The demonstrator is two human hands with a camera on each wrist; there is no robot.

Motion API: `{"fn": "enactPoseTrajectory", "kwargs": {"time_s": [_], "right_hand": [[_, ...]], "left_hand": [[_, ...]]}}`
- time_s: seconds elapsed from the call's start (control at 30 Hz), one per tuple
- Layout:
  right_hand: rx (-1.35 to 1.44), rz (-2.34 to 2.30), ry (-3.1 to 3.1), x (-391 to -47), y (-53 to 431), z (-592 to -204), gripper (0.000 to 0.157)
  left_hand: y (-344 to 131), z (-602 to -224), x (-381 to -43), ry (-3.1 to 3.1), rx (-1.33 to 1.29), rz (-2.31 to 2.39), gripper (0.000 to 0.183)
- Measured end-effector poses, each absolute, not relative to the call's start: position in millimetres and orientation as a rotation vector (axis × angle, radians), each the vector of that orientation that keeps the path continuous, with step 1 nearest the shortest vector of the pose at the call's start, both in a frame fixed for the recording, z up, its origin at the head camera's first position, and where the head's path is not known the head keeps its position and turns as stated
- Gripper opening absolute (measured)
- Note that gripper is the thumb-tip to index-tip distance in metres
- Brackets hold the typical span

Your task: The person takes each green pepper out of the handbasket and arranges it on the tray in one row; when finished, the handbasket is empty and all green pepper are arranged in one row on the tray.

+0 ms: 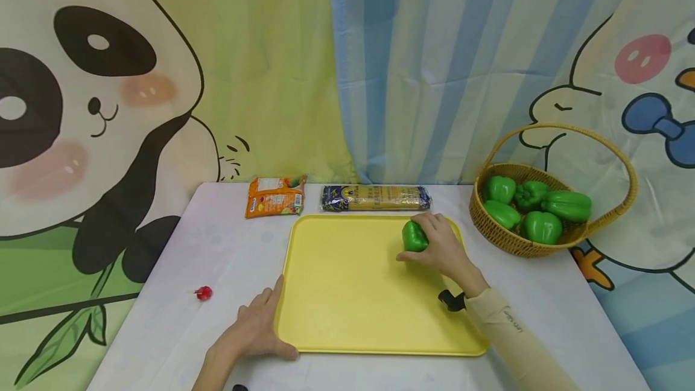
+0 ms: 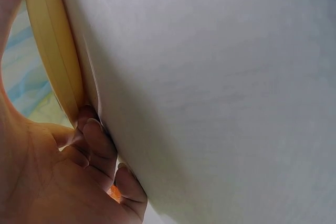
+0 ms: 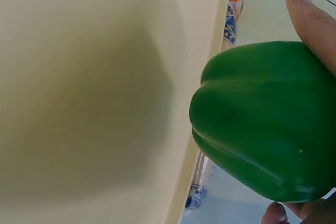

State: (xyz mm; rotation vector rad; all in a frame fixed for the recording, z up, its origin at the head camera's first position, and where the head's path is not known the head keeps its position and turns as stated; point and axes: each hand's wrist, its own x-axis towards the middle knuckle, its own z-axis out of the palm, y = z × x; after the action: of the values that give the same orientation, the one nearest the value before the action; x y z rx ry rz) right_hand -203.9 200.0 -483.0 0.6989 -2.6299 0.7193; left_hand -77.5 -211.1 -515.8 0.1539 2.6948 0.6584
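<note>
My right hand (image 1: 440,246) holds a green bell pepper (image 1: 414,237) over the back right part of a yellow tray (image 1: 353,282). The right wrist view shows the pepper (image 3: 262,119) large, with fingers and thumb on opposite sides of it and a shadow on the tray. My left hand (image 1: 255,324) touches the tray's front left corner, thumb along the front edge and index finger along the left side. In the left wrist view, other fingers (image 2: 102,145) lie bent beside the tray's rim (image 2: 58,51), low against the white tabletop.
A wicker basket (image 1: 505,240) with several green peppers and a tall handle stands at right. Behind the tray lie an orange packet (image 1: 275,197) and a packet of dried noodles (image 1: 377,198). A small red item (image 1: 203,292) lies at left on the white table (image 1: 163,330).
</note>
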Motion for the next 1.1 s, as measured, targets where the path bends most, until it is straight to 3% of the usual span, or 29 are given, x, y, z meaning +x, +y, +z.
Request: {"fn": "enactPoseTrajectory", "kwargs": {"time_s": [0.47, 1.1], "right_hand": [[0.7, 0.728, -2.717, -201.6, 192.6, -500.9, 0.088], [0.66, 0.89, -2.851, -196.4, 191.2, -496.0, 0.089]], "left_hand": [[-211.1, -517.5, -77.8, 2.703, 0.156, 0.638, 0.158], [-211.1, -515.4, -78.1, 2.688, 0.146, 0.654, 0.157]]}}
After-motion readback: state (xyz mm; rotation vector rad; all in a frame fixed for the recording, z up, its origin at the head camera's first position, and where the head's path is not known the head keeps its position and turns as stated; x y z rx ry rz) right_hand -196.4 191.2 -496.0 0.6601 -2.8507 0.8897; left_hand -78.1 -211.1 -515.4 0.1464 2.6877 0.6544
